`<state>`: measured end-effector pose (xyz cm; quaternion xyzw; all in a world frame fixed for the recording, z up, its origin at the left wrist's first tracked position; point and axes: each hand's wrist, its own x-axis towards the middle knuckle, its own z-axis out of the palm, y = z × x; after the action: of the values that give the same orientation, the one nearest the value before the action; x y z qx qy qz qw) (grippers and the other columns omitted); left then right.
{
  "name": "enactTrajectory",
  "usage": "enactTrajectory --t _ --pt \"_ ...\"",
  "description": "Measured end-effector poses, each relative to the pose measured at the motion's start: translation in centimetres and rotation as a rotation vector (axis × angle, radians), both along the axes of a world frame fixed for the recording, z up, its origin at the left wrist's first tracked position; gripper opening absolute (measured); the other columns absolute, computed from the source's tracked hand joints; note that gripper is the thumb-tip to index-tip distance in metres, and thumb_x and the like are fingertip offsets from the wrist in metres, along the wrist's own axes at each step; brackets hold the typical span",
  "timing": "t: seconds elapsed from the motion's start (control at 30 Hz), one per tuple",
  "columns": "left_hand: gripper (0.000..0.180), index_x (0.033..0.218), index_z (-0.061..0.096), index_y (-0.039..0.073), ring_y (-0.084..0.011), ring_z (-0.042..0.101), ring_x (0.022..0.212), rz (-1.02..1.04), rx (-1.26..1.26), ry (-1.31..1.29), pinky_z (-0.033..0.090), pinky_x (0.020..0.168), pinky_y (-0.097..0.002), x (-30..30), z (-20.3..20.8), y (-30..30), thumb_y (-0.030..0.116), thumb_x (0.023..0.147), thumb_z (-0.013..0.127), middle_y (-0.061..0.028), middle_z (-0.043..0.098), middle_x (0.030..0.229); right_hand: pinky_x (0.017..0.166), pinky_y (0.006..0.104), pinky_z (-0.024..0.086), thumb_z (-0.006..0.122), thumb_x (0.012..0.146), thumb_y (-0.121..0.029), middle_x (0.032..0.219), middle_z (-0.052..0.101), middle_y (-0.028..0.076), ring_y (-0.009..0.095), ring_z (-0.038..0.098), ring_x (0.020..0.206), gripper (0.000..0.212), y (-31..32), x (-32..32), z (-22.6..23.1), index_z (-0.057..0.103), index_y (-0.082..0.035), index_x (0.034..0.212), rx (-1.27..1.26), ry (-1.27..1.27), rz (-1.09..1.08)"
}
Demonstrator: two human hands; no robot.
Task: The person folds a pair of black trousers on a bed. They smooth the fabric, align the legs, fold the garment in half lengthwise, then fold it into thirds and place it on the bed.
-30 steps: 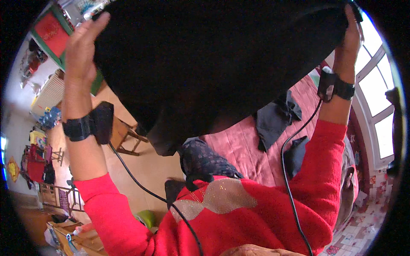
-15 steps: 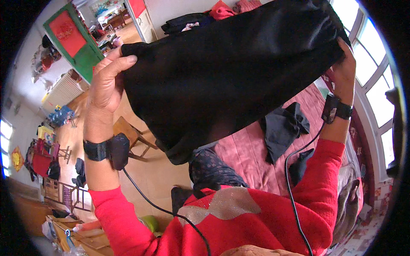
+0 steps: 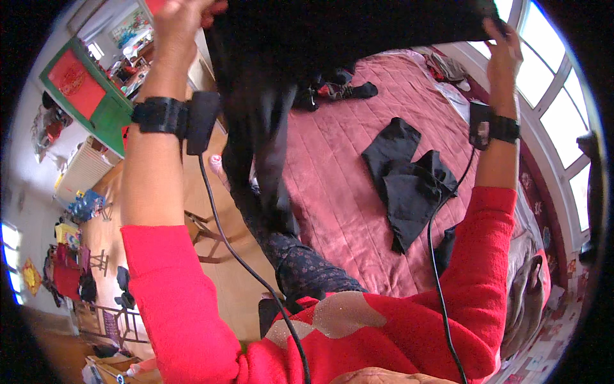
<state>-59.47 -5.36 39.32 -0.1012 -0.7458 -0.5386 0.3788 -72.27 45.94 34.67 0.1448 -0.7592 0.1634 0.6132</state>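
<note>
A large black cloth garment (image 3: 358, 25) is stretched wide between my two raised hands at the top of the head view. My left hand (image 3: 182, 25) pinches its left end, partly cut off by the view's upper edge. At the other end my right hand (image 3: 505, 51) grips a corner, fingers closed on the cloth. From the left side a long fold of the garment hangs down toward my patterned trouser leg (image 3: 310, 262). The garment's top lies outside the view, so its exact kind cannot be made out.
Below is a bed with a pink quilted cover (image 3: 332, 173). Another black garment (image 3: 412, 185) lies crumpled on it, and dark clothes (image 3: 345, 89) lie farther off. Windows (image 3: 550, 70) line the right. A wooden chair (image 3: 208, 237) and a green door (image 3: 105, 121) are left. Cables run from my wrist straps.
Both hands still hold the black garment. It has been lifted and moved farther away, and its left part now hangs down in a long fold. More of the bed is uncovered to view.
</note>
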Motion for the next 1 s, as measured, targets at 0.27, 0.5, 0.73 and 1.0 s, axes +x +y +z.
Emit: enactTrajectory --t 0.27,0.5,0.73,1.0 --pt "0.026 0.119 0.064 0.004 -0.0122 0.065 0.076 -0.185 -0.058 0.019 0.054 0.071 -0.0258 2.9 -9.0 -0.8 0.011 0.097 0.055 -0.0054 0.07 0.098 0.098 0.0312 0.047 0.063 0.09 -0.008 0.123 0.066 0.011 0.021 0.062 0.112 0.038 3.5 17.3 -6.0 0.064 -0.008 0.128 -0.405 -0.346 -0.129" --pt "0.007 0.082 0.061 0.002 -0.0123 0.056 0.077 -0.255 -0.126 -0.996 0.048 0.068 -0.0319 9.4 -38.6 2.0 0.002 0.075 0.061 0.0004 0.058 0.075 0.091 0.032 0.05 0.072 0.066 0.01 0.106 0.066 0.009 0.017 0.063 0.104 0.05 1.4 28.3 -25.7 0.063 0.001 0.114 -0.042 -1.308 0.518" --pt "0.013 0.084 0.064 0.005 -0.0448 0.064 0.091 -0.29 -0.653 -1.088 0.05 0.077 -0.0492 14.0 -47.9 6.9 0.008 0.073 0.058 -0.0244 0.066 0.089 0.073 0.0373 0.052 0.074 0.077 -0.005 0.085 0.07 0.015 0.024 0.07 0.084 0.027 -0.3 32.8 -36.4 0.067 -0.005 0.102 -0.014 -1.683 0.417" --pt "0.015 0.086 0.065 0.005 -0.0437 0.064 0.092 -0.461 -0.681 -1.168 0.05 0.078 -0.0494 14.4 -47.5 8.5 0.009 0.073 0.059 -0.0237 0.067 0.093 0.082 0.0382 0.052 0.061 0.068 0.006 0.096 0.069 0.017 0.035 0.067 0.098 0.04 2.9 29.0 -32.8 0.064 -0.006 0.107 0.031 -1.695 0.288"
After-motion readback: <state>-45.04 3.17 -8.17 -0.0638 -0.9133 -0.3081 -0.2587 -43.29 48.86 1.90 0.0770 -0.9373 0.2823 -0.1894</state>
